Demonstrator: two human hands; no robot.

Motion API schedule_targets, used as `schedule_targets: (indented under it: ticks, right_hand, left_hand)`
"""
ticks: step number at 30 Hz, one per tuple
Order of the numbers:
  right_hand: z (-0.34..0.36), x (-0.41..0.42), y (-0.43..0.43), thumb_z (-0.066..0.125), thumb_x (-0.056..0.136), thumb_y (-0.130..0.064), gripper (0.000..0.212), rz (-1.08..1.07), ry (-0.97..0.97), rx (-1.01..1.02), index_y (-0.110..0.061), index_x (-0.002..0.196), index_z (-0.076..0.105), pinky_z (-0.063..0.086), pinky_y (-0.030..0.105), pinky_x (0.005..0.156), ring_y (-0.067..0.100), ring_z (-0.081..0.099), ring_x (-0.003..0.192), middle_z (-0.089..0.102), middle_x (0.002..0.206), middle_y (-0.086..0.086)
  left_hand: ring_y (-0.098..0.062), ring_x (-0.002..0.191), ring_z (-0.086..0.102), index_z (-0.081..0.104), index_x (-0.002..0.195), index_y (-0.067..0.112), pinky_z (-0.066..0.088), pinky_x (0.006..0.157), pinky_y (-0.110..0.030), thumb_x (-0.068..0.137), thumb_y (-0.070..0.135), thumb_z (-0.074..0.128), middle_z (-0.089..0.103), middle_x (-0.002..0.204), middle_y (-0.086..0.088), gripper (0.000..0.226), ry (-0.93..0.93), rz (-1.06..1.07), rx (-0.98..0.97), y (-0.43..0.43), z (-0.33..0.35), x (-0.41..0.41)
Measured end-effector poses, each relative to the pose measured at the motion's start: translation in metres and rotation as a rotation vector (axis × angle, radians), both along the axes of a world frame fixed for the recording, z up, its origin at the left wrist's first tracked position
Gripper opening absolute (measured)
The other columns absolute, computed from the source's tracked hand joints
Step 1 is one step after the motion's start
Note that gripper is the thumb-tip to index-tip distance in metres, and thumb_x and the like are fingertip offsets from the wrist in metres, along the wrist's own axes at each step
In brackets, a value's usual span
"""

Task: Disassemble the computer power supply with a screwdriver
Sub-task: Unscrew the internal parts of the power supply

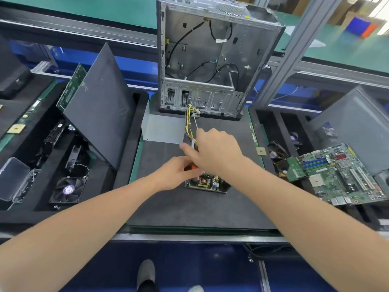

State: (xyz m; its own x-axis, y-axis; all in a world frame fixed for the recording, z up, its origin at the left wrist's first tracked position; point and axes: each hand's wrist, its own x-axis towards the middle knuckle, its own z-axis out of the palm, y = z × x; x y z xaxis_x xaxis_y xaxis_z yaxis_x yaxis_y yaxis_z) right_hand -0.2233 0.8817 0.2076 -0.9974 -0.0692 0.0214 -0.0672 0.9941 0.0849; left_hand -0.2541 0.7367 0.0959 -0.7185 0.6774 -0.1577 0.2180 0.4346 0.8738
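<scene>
The opened power supply [207,183] lies on the black mat [189,207] with its circuit board bare. Its grey metal cover [163,128] lies apart, further back. A bundle of yellow wires [189,123] runs from the supply toward the computer case. My left hand [176,172] grips the orange handle of the screwdriver [192,166] just above the board's rear edge. My right hand [214,150] reaches over it with its fingers curled round the wire bundle. The thin metal shaft shows beyond the right hand, but its middle is hidden.
An empty computer case [210,60] stands upright at the mat's back edge. Left trays hold a dark side panel [99,102] and a fan [68,189]. A motherboard [341,173] and another panel lie on the right. The table edge is near me.
</scene>
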Motion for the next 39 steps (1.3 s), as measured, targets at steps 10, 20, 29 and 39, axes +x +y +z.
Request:
schedule_targets:
  ticks: [10, 20, 29, 39]
  right_hand:
    - [0.021, -0.007, 0.010, 0.064, 0.093, -0.021, 0.010, 0.387, -0.346, -0.189, -0.021, 0.098, 0.056, 0.053, 0.042, 0.075, 0.023, 0.058, 0.090, 0.059, 0.096, -0.001]
    - [0.031, -0.003, 0.014, 0.066, 0.090, -0.039, 0.028, 0.473, -0.320, -0.052, -0.023, 0.112, 0.058, 0.050, 0.039, 0.066, 0.018, 0.054, 0.085, 0.050, 0.094, -0.004]
    - [0.017, 0.001, -0.006, 0.057, 0.099, -0.036, 0.024, 0.058, -0.276, -0.107, -0.013, 0.100, 0.053, 0.036, 0.031, 0.053, 0.033, 0.057, 0.073, 0.050, 0.079, 0.003]
    - [0.025, -0.011, 0.017, 0.076, 0.085, -0.024, 0.021, 0.490, -0.407, -0.117, -0.026, 0.102, 0.064, 0.047, 0.032, 0.068, 0.013, 0.052, 0.083, 0.047, 0.099, -0.004]
  left_hand:
    - [0.003, 0.093, 0.070, 0.071, 0.094, 0.032, 0.046, 0.085, -0.024, 0.101, 0.051, 0.059, 0.078, 0.097, 0.017, 0.023, -0.056, -0.066, 0.002, -0.003, 0.004, -0.010]
    - [0.003, 0.087, 0.067, 0.071, 0.089, 0.036, 0.046, 0.077, -0.021, 0.100, 0.050, 0.060, 0.076, 0.093, 0.018, 0.021, -0.027, -0.061, 0.016, -0.004, 0.001, -0.007]
    - [0.003, 0.083, 0.067, 0.068, 0.085, 0.054, 0.043, 0.072, -0.011, 0.102, 0.049, 0.060, 0.076, 0.092, 0.020, 0.020, -0.016, -0.070, 0.040, -0.002, 0.005, -0.006]
    - [0.001, 0.089, 0.068, 0.077, 0.090, 0.031, 0.048, 0.079, -0.015, 0.104, 0.047, 0.056, 0.077, 0.096, 0.015, 0.030, -0.012, -0.062, -0.039, -0.003, 0.006, -0.006]
